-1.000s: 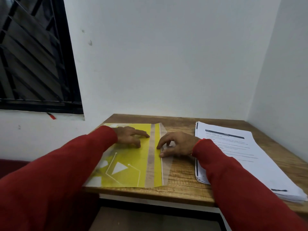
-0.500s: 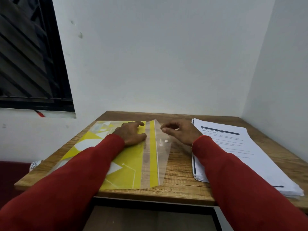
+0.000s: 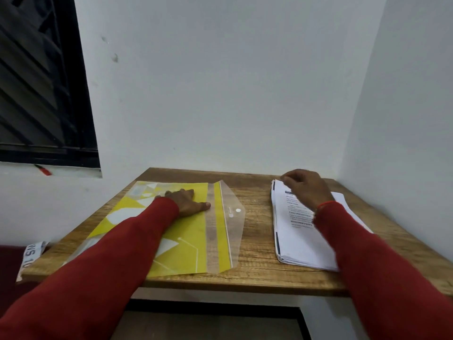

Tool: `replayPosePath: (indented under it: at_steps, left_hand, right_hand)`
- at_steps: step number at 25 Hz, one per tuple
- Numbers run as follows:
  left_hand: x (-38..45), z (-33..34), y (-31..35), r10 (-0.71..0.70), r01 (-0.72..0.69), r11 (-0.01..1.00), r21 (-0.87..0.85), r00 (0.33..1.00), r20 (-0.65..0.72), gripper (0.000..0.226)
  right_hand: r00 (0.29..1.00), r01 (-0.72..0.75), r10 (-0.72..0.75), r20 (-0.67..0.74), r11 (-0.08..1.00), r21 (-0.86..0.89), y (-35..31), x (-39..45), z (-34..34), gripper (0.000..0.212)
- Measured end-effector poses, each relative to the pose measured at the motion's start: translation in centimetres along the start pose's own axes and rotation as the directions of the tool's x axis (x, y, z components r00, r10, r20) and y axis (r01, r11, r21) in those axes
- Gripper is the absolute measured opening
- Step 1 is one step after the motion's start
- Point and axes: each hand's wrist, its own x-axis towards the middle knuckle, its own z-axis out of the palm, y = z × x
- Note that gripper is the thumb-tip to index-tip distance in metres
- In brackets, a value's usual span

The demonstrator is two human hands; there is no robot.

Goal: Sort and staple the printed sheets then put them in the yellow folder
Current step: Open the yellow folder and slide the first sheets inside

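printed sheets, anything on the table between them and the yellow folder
Nothing visible: only bare table lies between the printed sheets and the yellow folder, whose clear flap lies open toward them.

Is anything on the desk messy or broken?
Nothing looks broken. The yellow folder lies flat under the left hand, its clear flap folded open to the right. The paper stack under the right hand is a bit uneven, with sheet edges fanned along its left side.
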Motion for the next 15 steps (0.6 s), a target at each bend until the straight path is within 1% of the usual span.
replayPosePath:
  at_steps: [1,2,4,5,6,7,8,9,10,12,15]
  left_hand:
    - [0.0,0.0,0.0,0.015,-0.016,0.998,-0.058,1.0,-0.025,0.089]
    - [0.1,0.0,-0.1,0.038,-0.048,0.99,-0.13,0.996,-0.077,0.085]
    - [0.0,-0.2,-0.5,0.104,-0.152,0.961,-0.229,0.972,-0.208,0.081]
    - [0.1,-0.3,-0.8,0.147,-0.21,0.95,-0.232,0.954,-0.261,0.081]
    - [0.2,-0.5,-1.0,0.198,-0.265,0.941,-0.212,0.936,-0.292,0.082]
    - [0.3,-0.6,-1.1,0.236,-0.3,0.935,-0.192,0.925,-0.297,0.081]
    - [0.4,-0.7,-1.2,0.264,-0.323,0.93,-0.177,0.92,-0.29,0.077]
    - [0.4,-0.8,-1.0,0.29,-0.336,0.931,-0.14,0.918,-0.272,0.071]
    - [0.3,-0.8,-0.8,0.304,-0.333,0.939,-0.084,0.92,-0.248,0.064]
    - [0.1,-0.6,-0.3,0.29,-0.292,0.956,0.022,0.932,-0.219,0.047]
    - [-0.6,-0.5,0.1,0.244,-0.237,0.97,0.058,0.943,-0.227,0.026]
  right_hand:
    - [0.999,-0.05,0.049,-0.009,0.991,-0.125,0.7,-0.2,-1.9,0.013]
    - [0.993,-0.119,0.118,-0.022,0.959,-0.257,2.0,-0.3,-3.8,0.015]
    - [0.954,-0.287,0.294,-0.058,0.839,-0.463,4.1,-1.0,-7.3,0.022]
    - [0.919,-0.364,0.387,-0.075,0.759,-0.54,4.8,-1.6,-8.7,0.03]
    - [0.883,-0.41,0.463,-0.076,0.684,-0.603,5.7,-2.1,-9.7,0.043]
    - [0.858,-0.414,0.511,-0.048,0.635,-0.652,6.1,-2.6,-10.3,0.056]
    - [0.844,-0.393,0.537,-0.006,0.61,-0.688,6.1,-3.0,-10.6,0.066]
    - [0.836,-0.371,0.548,0.037,0.613,-0.697,6.1,-3.2,-10.7,0.073]
    - [0.838,-0.349,0.54,0.078,0.64,-0.684,5.7,-3.3,-10.7,0.075]
    - [0.828,-0.357,0.546,0.125,0.686,-0.633,4.8,-3.0,-10.7,0.071]
    - [0.799,-0.407,0.588,0.128,0.684,-0.606,5.2,-1.8,-10.7,0.066]
